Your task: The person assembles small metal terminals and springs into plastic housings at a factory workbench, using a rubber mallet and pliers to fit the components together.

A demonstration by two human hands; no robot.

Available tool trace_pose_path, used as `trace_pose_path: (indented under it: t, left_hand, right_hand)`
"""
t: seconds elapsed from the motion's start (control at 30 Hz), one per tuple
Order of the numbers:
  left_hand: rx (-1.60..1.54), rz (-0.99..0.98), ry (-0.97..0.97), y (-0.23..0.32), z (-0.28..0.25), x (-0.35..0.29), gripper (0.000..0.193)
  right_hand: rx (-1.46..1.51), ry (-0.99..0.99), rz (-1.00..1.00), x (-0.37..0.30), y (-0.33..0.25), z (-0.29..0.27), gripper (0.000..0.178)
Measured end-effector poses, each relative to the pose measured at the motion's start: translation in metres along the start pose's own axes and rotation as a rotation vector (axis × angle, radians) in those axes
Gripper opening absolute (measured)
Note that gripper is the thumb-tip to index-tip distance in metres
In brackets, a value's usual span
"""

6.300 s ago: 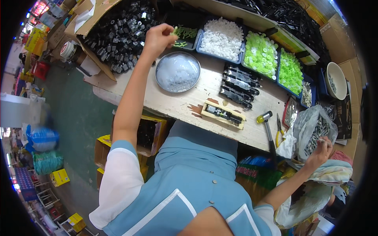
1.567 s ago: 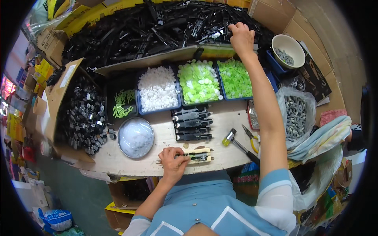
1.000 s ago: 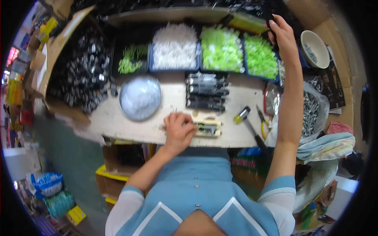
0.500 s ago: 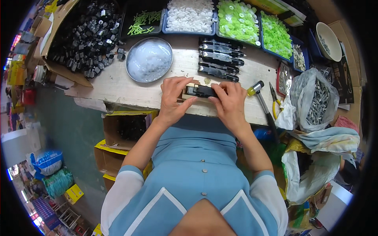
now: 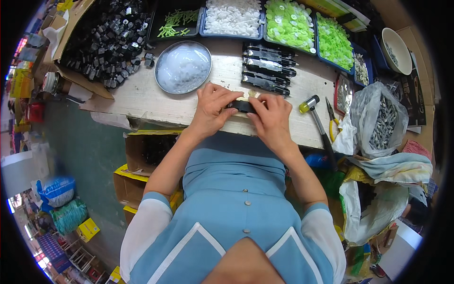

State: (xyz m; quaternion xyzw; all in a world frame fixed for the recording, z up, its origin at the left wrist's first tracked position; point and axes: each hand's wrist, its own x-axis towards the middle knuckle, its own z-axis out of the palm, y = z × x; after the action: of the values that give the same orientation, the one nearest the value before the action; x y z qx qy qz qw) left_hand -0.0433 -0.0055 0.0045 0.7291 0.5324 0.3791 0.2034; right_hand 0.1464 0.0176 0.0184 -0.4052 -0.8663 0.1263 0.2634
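Between my two hands, near the front edge of the workbench, is a small black oblong part. The fingers of my left hand close on its left end. At its other end, my right hand pinches it between thumb and fingers. A small pale piece shows just behind the part, partly hidden by my fingers. Several black oblong assemblies lie in a stacked row beyond my hands. To the right of my right hand rests a hammer with a yellow-tipped head, and pliers with yellow handles lie beside it.
A metal dish of whitish, translucent material sits left of the assemblies. Trays of white pieces and green pieces line the back. A carton of black parts stands far left, a plastic bag of metal pieces far right.
The black part has turned in my hands and shows a plainer dark face. My hands have drawn slightly closer together. The bench has shifted a little right in view.
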Motion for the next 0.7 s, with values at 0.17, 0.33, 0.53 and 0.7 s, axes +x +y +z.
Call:
trace_pose_path:
  t: [0.17, 0.33, 0.53, 0.7]
  left_hand:
    - [0.121, 0.194, -0.081, -0.001, -0.003, 0.005, 0.045]
    - [0.277, 0.326, -0.174, 0.005, -0.006, 0.009, 0.055]
    - [0.364, 0.356, -0.287, 0.007, -0.005, 0.016, 0.054]
    - [0.441, 0.404, -0.345, 0.015, -0.007, 0.019, 0.060]
  right_hand:
    - [-0.147, 0.222, 0.162, -0.032, 0.046, -0.032, 0.029]
    - [-0.538, 0.017, 0.457, -0.075, 0.081, -0.056, 0.028]
    - [-0.121, 0.072, 0.311, -0.070, 0.071, -0.056, 0.019]
    - [0.024, -0.040, 0.122, -0.043, 0.009, -0.068, 0.020]
